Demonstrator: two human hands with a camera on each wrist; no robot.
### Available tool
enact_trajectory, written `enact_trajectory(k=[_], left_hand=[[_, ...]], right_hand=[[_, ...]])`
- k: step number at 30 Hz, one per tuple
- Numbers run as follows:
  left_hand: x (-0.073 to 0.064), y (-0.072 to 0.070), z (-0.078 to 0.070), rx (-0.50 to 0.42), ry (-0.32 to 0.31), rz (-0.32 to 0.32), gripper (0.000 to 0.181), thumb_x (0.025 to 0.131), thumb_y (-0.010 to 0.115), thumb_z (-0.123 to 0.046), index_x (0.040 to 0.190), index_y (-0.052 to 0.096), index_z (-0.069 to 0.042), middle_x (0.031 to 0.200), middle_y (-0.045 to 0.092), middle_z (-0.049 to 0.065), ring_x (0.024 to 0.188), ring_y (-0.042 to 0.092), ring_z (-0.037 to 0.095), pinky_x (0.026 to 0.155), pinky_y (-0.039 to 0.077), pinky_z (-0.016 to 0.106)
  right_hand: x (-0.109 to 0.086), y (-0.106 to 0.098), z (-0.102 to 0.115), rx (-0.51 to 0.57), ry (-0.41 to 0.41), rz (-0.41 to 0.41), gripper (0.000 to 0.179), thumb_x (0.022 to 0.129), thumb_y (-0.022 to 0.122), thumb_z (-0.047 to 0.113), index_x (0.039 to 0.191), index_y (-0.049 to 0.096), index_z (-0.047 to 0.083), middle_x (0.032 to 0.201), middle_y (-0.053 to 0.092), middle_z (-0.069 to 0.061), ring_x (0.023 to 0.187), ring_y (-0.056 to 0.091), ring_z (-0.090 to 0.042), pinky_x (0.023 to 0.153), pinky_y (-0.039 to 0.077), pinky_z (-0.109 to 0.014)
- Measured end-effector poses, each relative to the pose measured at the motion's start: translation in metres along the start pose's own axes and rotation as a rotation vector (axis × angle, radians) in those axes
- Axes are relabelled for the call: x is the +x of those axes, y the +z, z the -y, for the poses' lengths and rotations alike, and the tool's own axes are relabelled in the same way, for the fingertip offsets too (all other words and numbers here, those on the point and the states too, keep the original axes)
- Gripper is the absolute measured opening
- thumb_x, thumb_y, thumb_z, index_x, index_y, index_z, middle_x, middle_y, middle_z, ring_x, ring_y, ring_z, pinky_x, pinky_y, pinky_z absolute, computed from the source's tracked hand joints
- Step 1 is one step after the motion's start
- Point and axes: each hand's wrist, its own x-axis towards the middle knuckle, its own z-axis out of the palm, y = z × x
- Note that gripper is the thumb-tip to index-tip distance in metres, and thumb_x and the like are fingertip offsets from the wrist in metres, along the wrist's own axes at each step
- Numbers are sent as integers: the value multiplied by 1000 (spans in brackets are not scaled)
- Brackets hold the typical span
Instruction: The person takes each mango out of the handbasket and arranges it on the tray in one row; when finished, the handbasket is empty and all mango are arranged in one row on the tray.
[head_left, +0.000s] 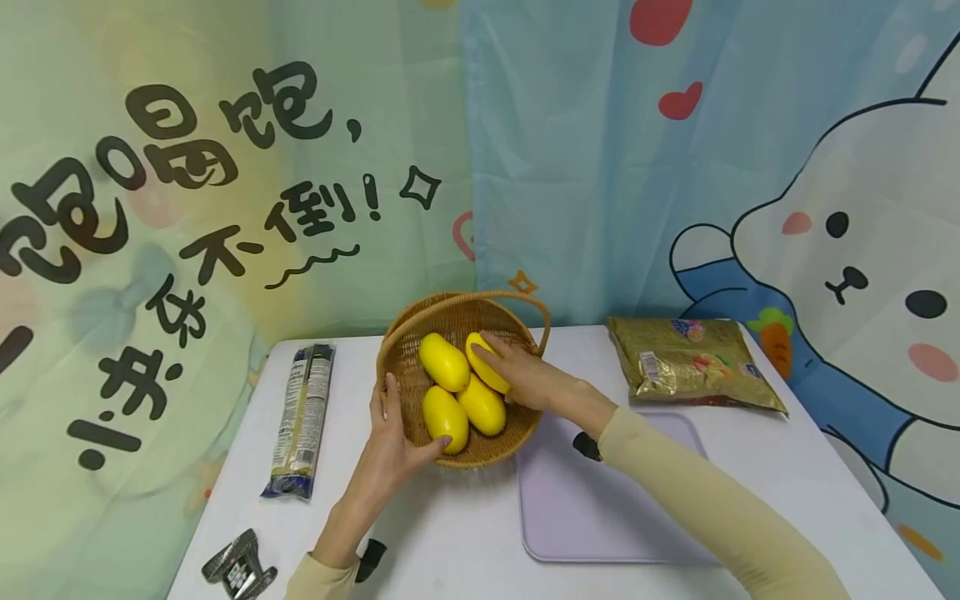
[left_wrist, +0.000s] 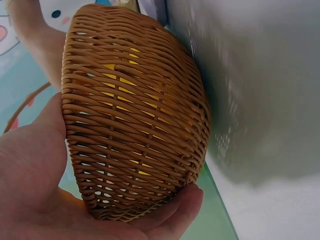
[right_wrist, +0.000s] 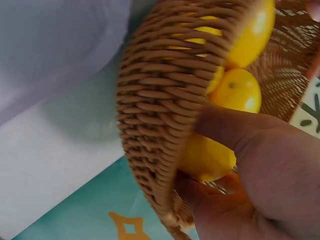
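Observation:
A brown wicker basket (head_left: 408,379) with a looped handle is tilted, its mouth facing me, at the middle of the table. Several smooth, yellow oval fruits (head_left: 444,363) lie inside. My left hand (head_left: 390,454) holds the basket's left side, thumb over the rim and fingers against the weave underneath, as the left wrist view shows on the wicker wall (left_wrist: 135,115). Reaching in over the right rim, my right hand (head_left: 525,375) grips the rightmost yellow fruit (head_left: 486,367). In the right wrist view, thumb and fingers lie either side of that fruit (right_wrist: 210,157).
A lilac tray (head_left: 600,517) lies right of the basket, under my right forearm. Behind it is a gold packet (head_left: 693,362). A long noodle-like packet (head_left: 302,421) lies at left, with a small black packet (head_left: 242,568) nearer. A printed curtain (head_left: 555,167) hangs behind the table.

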Motion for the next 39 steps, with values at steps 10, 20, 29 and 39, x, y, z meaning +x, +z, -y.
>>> enact_trajectory(k=[10, 20, 29, 39], left_hand=[[-1, -5, 4, -12, -13, -6, 127, 83, 84, -43, 163, -9, -10, 167, -10, 27, 134, 46, 55, 98, 52, 55], [-2, -6, 7, -16, -31, 1, 126, 83, 83, -43, 163, -9, -10, 167, -10, 27, 123, 57, 53, 92, 56, 52], [-2, -4, 5, -25, -32, 7, 127, 82, 84, -44, 163, -9, -10, 167, -9, 27, 121, 58, 53, 85, 58, 49], [1, -3, 0, -20, -22, 17, 128, 82, 83, -45, 163, -10, -11, 167, -9, 28, 102, 67, 44, 67, 55, 32]], right_hand=[[-22, -19, 12, 71, -82, -103, 95, 91, 75, 7, 164, 15, 12, 171, 6, -15, 150, 33, -38, 111, 44, -50], [-58, -25, 17, 109, -96, -155, 99, 90, 77, 8, 165, 13, 15, 171, 5, -14, 148, 35, -40, 107, 48, -48], [-99, -28, 12, 174, -51, -236, 98, 87, 80, 11, 164, 19, 17, 171, 8, -12, 148, 37, -36, 108, 48, -46], [-138, -19, -2, 215, 61, -337, 99, 87, 82, 16, 164, 20, 18, 172, 10, -9, 147, 37, -39, 105, 50, -48]])
